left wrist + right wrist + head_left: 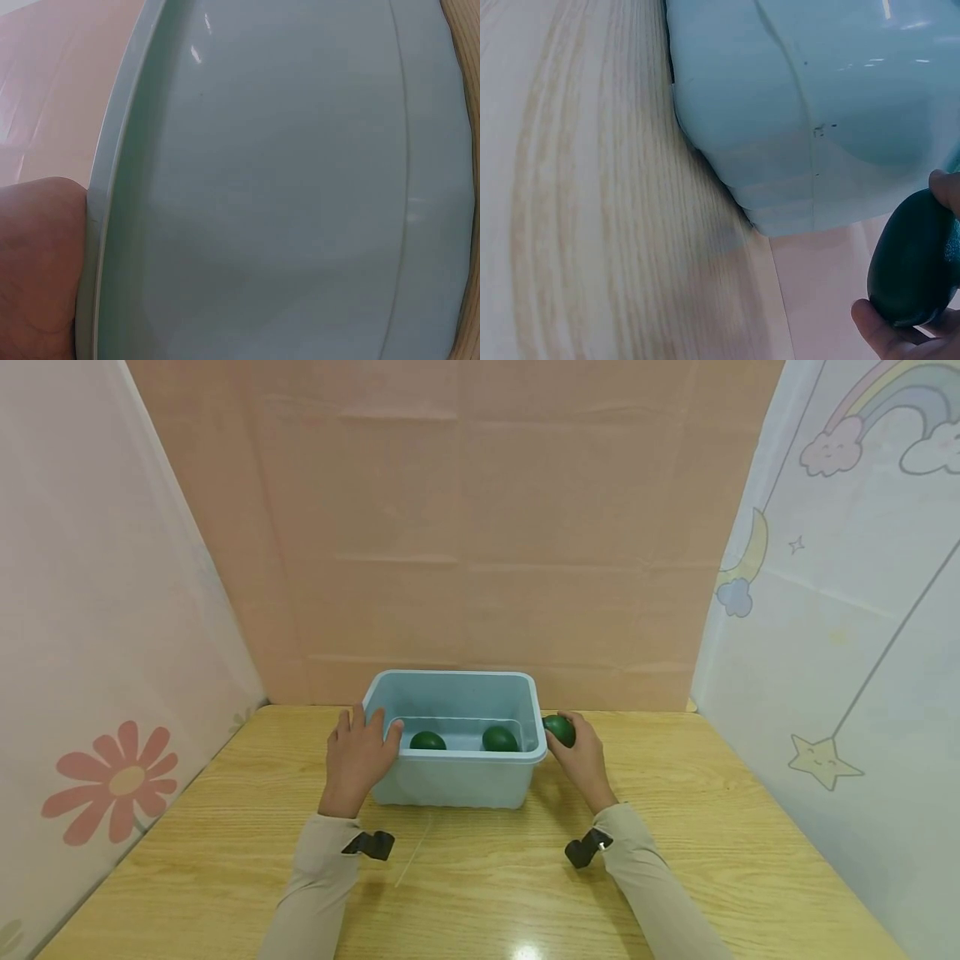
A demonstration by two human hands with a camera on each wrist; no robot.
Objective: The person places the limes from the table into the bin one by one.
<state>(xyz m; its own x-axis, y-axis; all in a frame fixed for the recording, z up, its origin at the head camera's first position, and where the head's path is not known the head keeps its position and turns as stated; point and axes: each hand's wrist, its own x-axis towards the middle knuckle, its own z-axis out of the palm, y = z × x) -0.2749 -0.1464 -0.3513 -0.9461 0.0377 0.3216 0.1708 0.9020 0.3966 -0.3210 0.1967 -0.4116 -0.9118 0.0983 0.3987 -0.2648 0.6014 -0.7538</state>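
Note:
A light blue plastic bin (457, 777) stands on the wooden table (225, 827). Two dark green balls (427, 741) (499, 738) lie inside it. My left hand (360, 756) rests on the bin's left rim with the thumb over the edge; the left wrist view shows only the bin wall (285, 195) and part of that hand (37, 262). My right hand (579, 758) holds a third dark green ball (559, 729) just outside the bin's right rim. In the right wrist view the ball (915, 259) is pinched between fingertips (877, 330) beside the bin's corner (780, 150).
A pink backdrop (480, 527) closes the back of the table. Patterned white sheets stand at the left (90, 652) and right (840, 610). Bare wooden table surface lies in front of the bin and to both sides.

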